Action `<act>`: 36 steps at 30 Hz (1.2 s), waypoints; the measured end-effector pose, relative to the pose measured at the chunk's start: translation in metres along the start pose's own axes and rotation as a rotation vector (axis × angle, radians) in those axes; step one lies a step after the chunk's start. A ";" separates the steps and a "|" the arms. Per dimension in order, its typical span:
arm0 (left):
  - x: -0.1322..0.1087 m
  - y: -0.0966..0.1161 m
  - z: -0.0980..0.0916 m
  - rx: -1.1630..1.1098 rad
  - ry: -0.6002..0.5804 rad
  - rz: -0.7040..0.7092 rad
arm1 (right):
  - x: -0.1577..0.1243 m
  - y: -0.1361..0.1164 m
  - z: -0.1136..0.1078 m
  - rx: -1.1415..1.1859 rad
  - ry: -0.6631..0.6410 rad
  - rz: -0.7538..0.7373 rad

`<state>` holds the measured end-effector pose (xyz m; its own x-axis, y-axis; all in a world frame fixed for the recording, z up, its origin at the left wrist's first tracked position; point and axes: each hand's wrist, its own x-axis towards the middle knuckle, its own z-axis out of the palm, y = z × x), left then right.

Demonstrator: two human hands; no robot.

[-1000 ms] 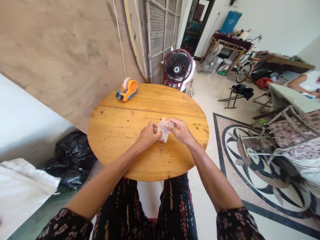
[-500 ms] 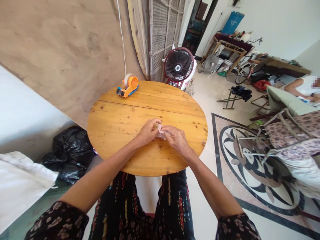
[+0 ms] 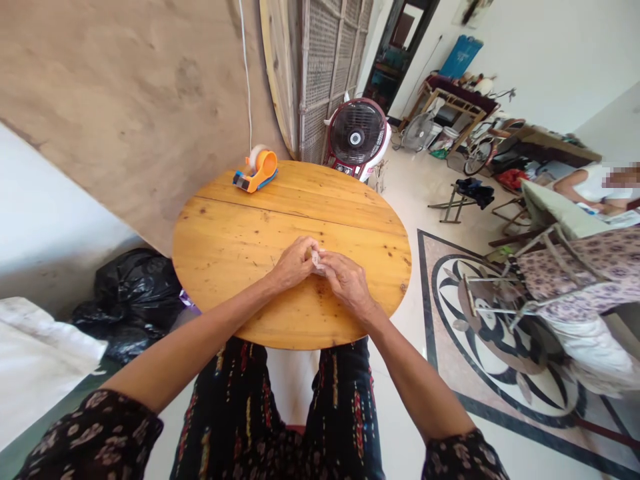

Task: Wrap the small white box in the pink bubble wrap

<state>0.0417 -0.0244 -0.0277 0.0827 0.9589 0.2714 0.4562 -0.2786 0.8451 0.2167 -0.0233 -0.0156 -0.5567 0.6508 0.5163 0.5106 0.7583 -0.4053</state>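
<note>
Both my hands meet over the near half of a round wooden table (image 3: 240,247). Between them is a small, crumpled, whitish, partly see-through piece (image 3: 317,261), perhaps thin plastic or paper; its exact kind is too small to make out. My left hand (image 3: 295,263) pinches it from the left. My right hand (image 3: 346,279) has its fingers closed on its right side, covering part of it. Toward the table's far left edge stands an orange tape dispenser (image 3: 263,172) with a roll of clear tape, apart from both hands.
A dark red fan (image 3: 356,137) stands just beyond the table. Black plastic bags (image 3: 135,287) lie on the left, near a white sack (image 3: 40,367). On the right are a folding stool (image 3: 450,203), a chair (image 3: 555,267) and a seated person (image 3: 583,187) at another table.
The view has shifted slightly. Both hands stay together on the whitish piece, with only small movements of the fingers; the tape dispenser has stayed in place.
</note>
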 end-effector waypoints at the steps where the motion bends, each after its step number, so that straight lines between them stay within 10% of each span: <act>1: 0.000 -0.001 0.000 -0.018 -0.008 -0.010 | -0.001 0.001 0.002 -0.003 0.007 -0.011; 17: -0.010 -0.015 -0.023 -0.325 -0.349 -0.003 | -0.006 0.003 0.005 0.040 0.006 -0.034; 36: -0.023 -0.017 -0.007 0.412 0.064 0.370 | -0.026 0.006 0.004 -0.121 -0.120 -0.163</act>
<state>0.0257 -0.0423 -0.0452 0.2547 0.7923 0.5545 0.7166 -0.5397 0.4419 0.2313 -0.0355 -0.0342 -0.7083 0.5253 0.4715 0.4783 0.8484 -0.2267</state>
